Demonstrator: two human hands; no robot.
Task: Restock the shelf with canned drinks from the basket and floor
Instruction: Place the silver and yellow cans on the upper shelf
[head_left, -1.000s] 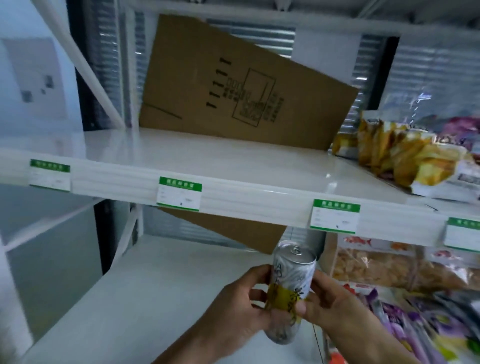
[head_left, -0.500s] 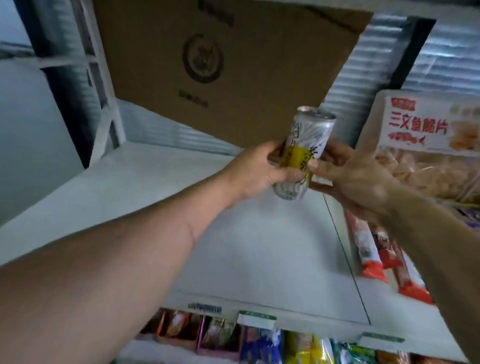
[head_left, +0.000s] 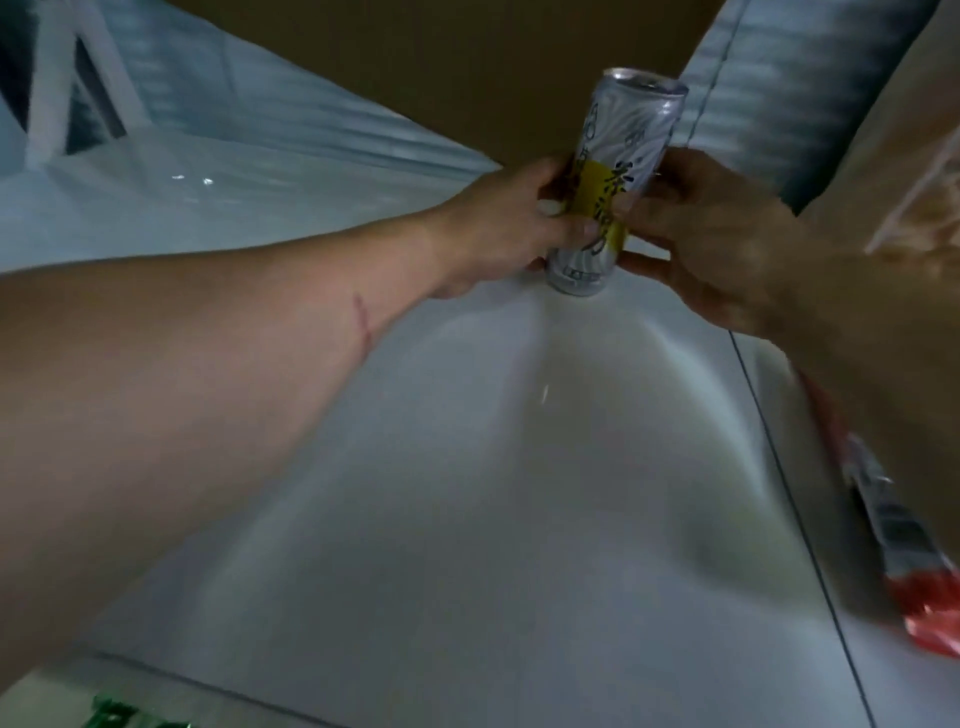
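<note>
Holding one slim silver-and-yellow can (head_left: 610, 182) w/ both hands, a person reached deep over a white shelf board (head_left: 467, 467), toward its back edge. Left hand (head_left: 498, 228) wrapped the can's left side, fingers closed round the yellow band; right hand (head_left: 717, 234) pinched it from the right, thumb & fingertips pressed on the label. So both hands were clamped on the can, neither loose. Can leaned a little, top tilted right, pull-tab end up. Its base sat at or just above the board near the back edge; contact couldn't be told for sure. Behind it stood a brown cardboard sheet (head_left: 467, 62) against the rear of the shelf. Along the board's right edge lay a long snack packet w/ a red end (head_left: 924, 608), well apart from the can. Front edge showed a green price tag (head_left: 124, 719), blurred. Judgement: the step was setting the can down at the back. To do it well, bring the can upright first, seat the base flat on the board, keep it just clear of the cardboard, then let go one hand at a time so it doesn't tip. Starting at the back edge leaves room for more cans in front.
</note>
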